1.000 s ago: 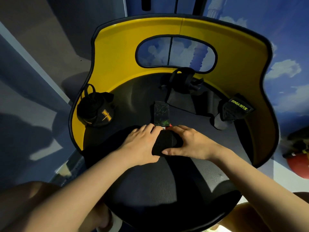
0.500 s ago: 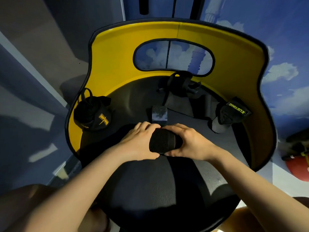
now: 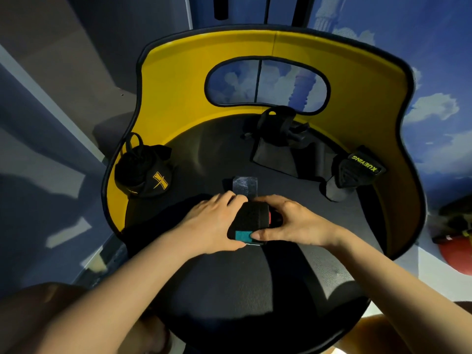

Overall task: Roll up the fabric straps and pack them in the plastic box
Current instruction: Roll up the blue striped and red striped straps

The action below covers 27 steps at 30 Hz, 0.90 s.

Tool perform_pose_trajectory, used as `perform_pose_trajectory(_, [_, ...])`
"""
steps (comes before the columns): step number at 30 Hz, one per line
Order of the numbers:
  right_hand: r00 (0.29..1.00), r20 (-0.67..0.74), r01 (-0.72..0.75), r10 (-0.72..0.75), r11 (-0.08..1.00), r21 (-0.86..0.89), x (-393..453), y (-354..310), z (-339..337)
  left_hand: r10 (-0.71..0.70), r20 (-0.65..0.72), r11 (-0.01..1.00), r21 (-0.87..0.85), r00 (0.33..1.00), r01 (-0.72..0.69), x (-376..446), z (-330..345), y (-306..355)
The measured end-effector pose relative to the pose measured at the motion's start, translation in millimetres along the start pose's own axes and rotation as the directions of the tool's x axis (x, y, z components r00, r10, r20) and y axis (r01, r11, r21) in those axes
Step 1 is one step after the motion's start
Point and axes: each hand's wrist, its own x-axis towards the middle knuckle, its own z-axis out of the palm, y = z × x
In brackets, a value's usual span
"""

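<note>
A black fabric strap (image 3: 249,221), rolled into a thick roll with a teal patch and a red edge, lies on the black seat (image 3: 242,290) of a chair. My left hand (image 3: 212,223) grips its left side and my right hand (image 3: 293,223) grips its right side, thumb on the teal patch. The strap's grey hook-and-loop tail (image 3: 244,185) sticks out flat beyond my fingers. Another rolled strap with yellow print (image 3: 145,172) sits at the seat's left. A strap marked XUEYING (image 3: 357,172) lies at the right. More dark straps (image 3: 278,126) rest at the back. No plastic box is in view.
The chair's yellow backrest (image 3: 178,93) curves around the seat's far side and has an oval cut-out. A dark flat fabric piece (image 3: 278,157) lies behind the roll. A red object (image 3: 457,254) sits on the floor at the right. My knees show at the bottom.
The roll has grown thicker and turned away from me, showing the teal patch. The loose tail beyond my fingers has become shorter.
</note>
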Motion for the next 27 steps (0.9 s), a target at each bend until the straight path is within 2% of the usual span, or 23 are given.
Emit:
perform_pose_trajectory(3, [0.979,-0.115,0.152,-0.168,0.980,-0.132,-5,0,2,-0.010,0.097,0.999,-0.037,0.995,0.014,7,-9,-5])
perform_pose_trajectory(6, [0.950,-0.073,0.247,-0.304,0.871,-0.425,-8,3,8,-0.030,0.202,0.985,-0.159,0.979,0.063,12,-14,-8])
perform_pose_trajectory(8, [0.944,-0.072,0.251,-0.322,0.841,-0.479,-7,6,12,-0.036,0.246,0.971,-0.219,0.969,0.092,14,-15,-9])
perform_pose_trajectory(12, [0.958,-0.074,0.240,-0.277,0.915,-0.325,0,4,6,-0.061,0.201,0.978,-0.184,0.978,0.099,12,-15,-7])
perform_pose_trajectory(15, [0.967,-0.120,0.198,-0.226,0.957,-0.210,5,3,3,-0.039,0.023,0.999,0.003,0.999,0.039,7,-10,-3])
perform_pose_trajectory(17, [0.968,-0.146,0.181,-0.205,0.971,-0.158,8,5,3,0.005,-0.116,0.991,0.131,0.993,0.010,3,-4,0])
perform_pose_trajectory(19, [0.976,-0.148,0.149,-0.162,0.984,-0.095,13,7,1,0.027,-0.196,0.978,0.206,0.980,0.015,1,4,6])
perform_pose_trajectory(22, [0.989,-0.122,0.090,-0.088,0.996,0.013,18,10,-2,-0.008,-0.211,0.972,0.228,0.978,0.057,4,12,13])
perform_pose_trajectory(25, [0.996,-0.086,0.015,-0.004,0.992,0.124,21,9,-3,-0.033,-0.191,0.982,0.176,0.981,0.068,16,10,11])
perform_pose_trajectory(27, [0.994,-0.109,-0.014,0.030,0.990,0.141,22,9,-2,-0.037,-0.156,0.988,0.140,0.987,0.059,26,4,7])
